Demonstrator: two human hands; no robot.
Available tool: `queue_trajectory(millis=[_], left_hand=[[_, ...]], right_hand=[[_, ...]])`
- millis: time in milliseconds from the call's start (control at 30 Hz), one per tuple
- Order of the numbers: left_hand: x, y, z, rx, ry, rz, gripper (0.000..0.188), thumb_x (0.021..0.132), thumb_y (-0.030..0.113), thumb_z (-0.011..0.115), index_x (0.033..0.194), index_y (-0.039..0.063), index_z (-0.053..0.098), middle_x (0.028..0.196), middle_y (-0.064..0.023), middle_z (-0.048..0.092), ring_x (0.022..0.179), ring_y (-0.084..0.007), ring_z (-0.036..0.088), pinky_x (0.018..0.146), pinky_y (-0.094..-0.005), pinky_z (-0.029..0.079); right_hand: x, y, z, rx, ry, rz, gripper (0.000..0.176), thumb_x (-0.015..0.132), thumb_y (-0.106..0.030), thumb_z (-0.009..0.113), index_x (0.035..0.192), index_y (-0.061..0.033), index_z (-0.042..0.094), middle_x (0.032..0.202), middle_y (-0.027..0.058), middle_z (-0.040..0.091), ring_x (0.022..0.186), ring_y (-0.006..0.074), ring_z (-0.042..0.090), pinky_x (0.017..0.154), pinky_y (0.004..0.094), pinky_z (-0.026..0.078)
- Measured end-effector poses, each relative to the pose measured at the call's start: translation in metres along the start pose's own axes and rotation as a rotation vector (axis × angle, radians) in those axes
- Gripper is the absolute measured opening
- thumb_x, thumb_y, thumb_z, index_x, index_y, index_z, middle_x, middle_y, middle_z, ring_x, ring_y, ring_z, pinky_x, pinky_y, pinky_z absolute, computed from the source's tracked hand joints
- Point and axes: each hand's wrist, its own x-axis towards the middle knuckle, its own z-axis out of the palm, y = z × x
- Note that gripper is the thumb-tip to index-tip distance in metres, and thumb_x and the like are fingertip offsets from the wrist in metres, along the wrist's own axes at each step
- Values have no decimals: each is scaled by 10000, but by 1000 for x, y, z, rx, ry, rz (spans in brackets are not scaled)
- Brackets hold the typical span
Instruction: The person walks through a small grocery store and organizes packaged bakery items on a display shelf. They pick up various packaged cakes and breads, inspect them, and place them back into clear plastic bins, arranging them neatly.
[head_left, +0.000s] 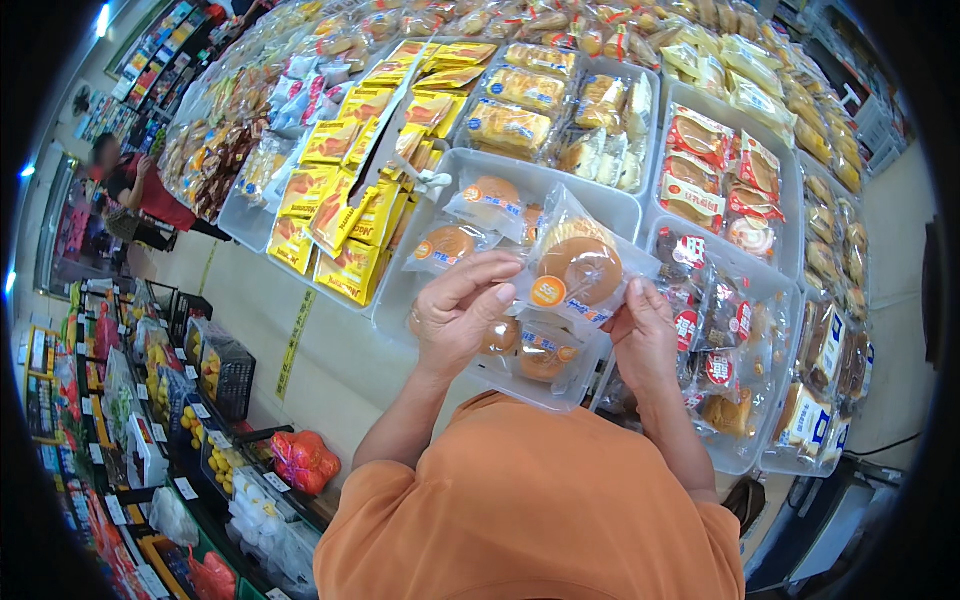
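Observation:
A round brown bun in a clear plastic wrapper (581, 262) is held up over a translucent plastic bin (619, 206). My right hand (643, 330) pinches the wrapper's lower right edge between thumb and fingers. At the wrapper's left edge is my left hand (469, 311), thumb and index finger bent towards each other; whether film lies between them is hard to see. The wrapper bears an orange round mark and printed writing. Similar wrapped buns (450, 246) lie in the bin below, some partly hidden by my hands.
Neighbouring bins hold yellow snack packets (360, 255), boxed pastries (514, 124), red-and-white packets (690, 176) and dark wrapped cakes (720, 322). A cardboard divider (386, 120) stands among the yellow packets. Produce shelves (187, 420) line the left. A person in a red apron (154, 191) stands further off.

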Motion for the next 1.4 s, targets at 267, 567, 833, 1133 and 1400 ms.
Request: queue_trajectory(millis=[267, 567, 833, 1133, 1400], left_hand=[[-1, 2, 10, -68, 81, -141, 134, 812, 20, 552, 929, -34, 590, 895, -52, 528, 656, -67, 530, 531, -173, 451], [-5, 4, 11, 198, 139, -203, 103, 843, 71, 519, 827, -21, 562, 708, -9, 551, 550, -28, 464, 475, -172, 405], [-7, 5, 9, -71, 144, -350, 103, 858, 110, 509, 823, 16, 533, 649, 30, 500, 508, -6, 398, 439, -155, 339], [-9, -7, 16, -190, 74, -391, 126, 863, 147, 511, 854, 24, 533, 651, 35, 485, 500, -9, 379, 437, -156, 309], [0, -12, 23, -129, 112, -391, 173, 867, 175, 509, 871, 8, 555, 620, 42, 474, 515, -13, 389, 450, -164, 299]], right_hand=[[0, 2, -3, -35, -37, 21, 274, 917, -230, 382, 1040, -19, 506, 991, 72, 588, 873, 145, 575, 735, 295, 464], [-1, -3, 2, -141, -1, -21, 315, 912, -274, 404, 1024, -8, 531, 875, 49, 595, 739, 103, 565, 642, 253, 465], [-3, -9, 1, -322, 47, -124, 259, 904, -240, 433, 878, -36, 590, 703, -21, 552, 602, 35, 457, 560, 197, 366], [-3, -12, 0, -247, 113, -128, 261, 901, -230, 446, 853, -21, 594, 714, -29, 546, 640, 24, 438, 585, 194, 358], [-5, -6, -4, -347, -3, -183, 261, 902, -233, 449, 821, -24, 584, 702, -36, 531, 638, 22, 419, 585, 191, 345]])
